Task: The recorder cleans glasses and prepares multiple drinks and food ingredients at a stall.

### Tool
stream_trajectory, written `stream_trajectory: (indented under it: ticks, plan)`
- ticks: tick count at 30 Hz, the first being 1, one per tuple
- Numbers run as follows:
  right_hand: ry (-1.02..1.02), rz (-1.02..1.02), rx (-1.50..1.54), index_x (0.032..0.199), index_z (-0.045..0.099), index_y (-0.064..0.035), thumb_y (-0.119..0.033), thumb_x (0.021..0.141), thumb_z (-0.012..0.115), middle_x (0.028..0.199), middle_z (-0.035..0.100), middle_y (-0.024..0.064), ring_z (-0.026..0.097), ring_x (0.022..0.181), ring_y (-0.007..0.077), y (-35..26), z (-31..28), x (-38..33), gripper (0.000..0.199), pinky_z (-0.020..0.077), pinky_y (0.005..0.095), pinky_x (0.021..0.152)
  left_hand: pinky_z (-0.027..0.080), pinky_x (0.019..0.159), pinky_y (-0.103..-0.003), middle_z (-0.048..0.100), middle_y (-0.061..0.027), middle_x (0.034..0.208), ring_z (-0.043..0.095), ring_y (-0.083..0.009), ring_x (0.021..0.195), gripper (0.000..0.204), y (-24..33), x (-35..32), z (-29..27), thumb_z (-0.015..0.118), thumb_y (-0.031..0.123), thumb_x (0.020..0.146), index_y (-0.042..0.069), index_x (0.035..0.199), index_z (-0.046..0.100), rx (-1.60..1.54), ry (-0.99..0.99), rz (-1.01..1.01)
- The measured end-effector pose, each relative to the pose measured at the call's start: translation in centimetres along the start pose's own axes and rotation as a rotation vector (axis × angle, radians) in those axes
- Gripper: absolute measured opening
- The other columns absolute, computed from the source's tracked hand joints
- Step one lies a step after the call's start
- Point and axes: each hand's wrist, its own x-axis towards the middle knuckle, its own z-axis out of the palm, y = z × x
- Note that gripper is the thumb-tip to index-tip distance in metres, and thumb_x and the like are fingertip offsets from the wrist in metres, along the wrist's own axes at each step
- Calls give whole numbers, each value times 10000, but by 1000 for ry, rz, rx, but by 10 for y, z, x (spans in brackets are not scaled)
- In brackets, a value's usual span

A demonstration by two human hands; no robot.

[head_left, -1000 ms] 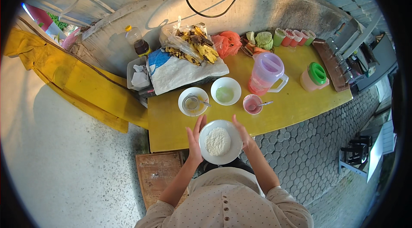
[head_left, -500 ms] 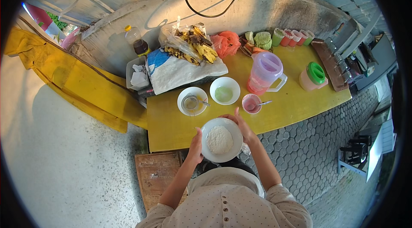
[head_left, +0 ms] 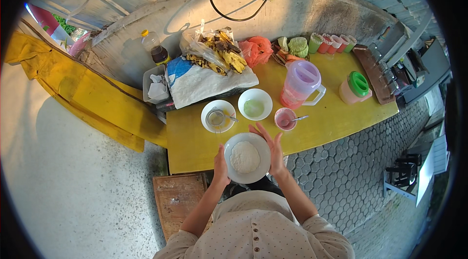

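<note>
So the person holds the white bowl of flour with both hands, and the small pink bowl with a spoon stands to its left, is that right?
Not quite. In the head view both hands, left hand and right hand, hold the white bowl of flour, but the small pink bowl with a spoon stands beyond it to the right.

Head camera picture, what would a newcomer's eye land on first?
Probably the white bowl of flour at the near edge of the yellow table, with the left hand and right hand on its sides. Behind it, a heap of fried bananas lies on plastic by the wall.
</note>
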Motion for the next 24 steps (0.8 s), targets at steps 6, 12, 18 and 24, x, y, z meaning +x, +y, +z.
stream_trajectory:
  ticks: [6, 12, 18, 24]
  plan:
    - [37, -50, -71, 1324, 243, -8, -661, 801, 60, 1371, 255, 142, 208, 1281, 230, 1, 1, 1, 856, 107, 346, 1045, 413, 865, -336, 519, -104, 1116, 508, -197, 1021, 532, 4, -1, 3, 376, 467, 873, 31, 1172, 440, 13, -11, -17]
    - [97, -131, -316, 1317, 262, -11, -654, 807, 67, 1322, 341, 151, 288, 1245, 228, -17, 6, 3, 843, 170, 353, 1034, 413, 862, -331, 527, -96, 1105, 511, -186, 1012, 494, 10, -2, 1, 387, 434, 875, 28, 1147, 455, -51, -34, -38]
    - [-30, -76, -268, 1314, 263, -9, -638, 818, 87, 1324, 334, 159, 284, 1247, 246, -10, 1, 4, 820, 174, 364, 1034, 443, 827, -336, 543, -102, 1071, 545, -199, 963, 491, 25, -5, -2, 379, 434, 874, 25, 1130, 467, -101, -71, -79]
    - [-1, -51, -317, 1314, 261, -10, -629, 826, 65, 1313, 354, 160, 293, 1246, 232, -5, -6, 2, 812, 152, 368, 1038, 419, 837, -319, 540, -98, 1079, 524, -186, 984, 488, 18, -2, -9, 371, 425, 880, 19, 1130, 472, -96, -133, -77]
